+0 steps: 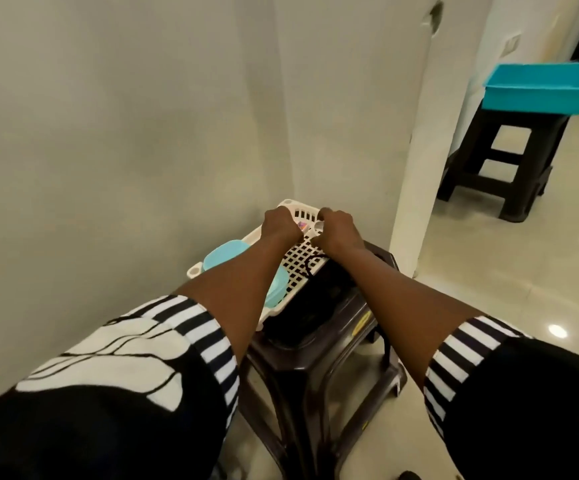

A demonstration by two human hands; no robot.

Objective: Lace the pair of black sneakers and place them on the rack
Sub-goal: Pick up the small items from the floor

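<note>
We are reaching both arms forward over a dark brown plastic stool (319, 355) standing against the grey wall (125, 133). A white lattice rack (302, 258) is lying on the stool's top, its far end toward the wall corner. Our left hand (279, 225) is curling its fingers over the rack's far left edge, gripping it; our right hand (336, 232) is curling likewise over the far right part of the rack, and something small and pale is showing at its fingertips, too blurred for us to identify. Black sneakers (319, 299) are sitting on the stool just beside the rack's right edge, with a black lace (310, 263) looping onto the lattice; we cannot tell whether one or two shoes are lying there. Two teal containers (225, 258) are resting on the rack's left side, partly hidden by our left forearm. Farther right, a second dark stool (502, 161) is carrying a teal tray (540, 88).
</note>
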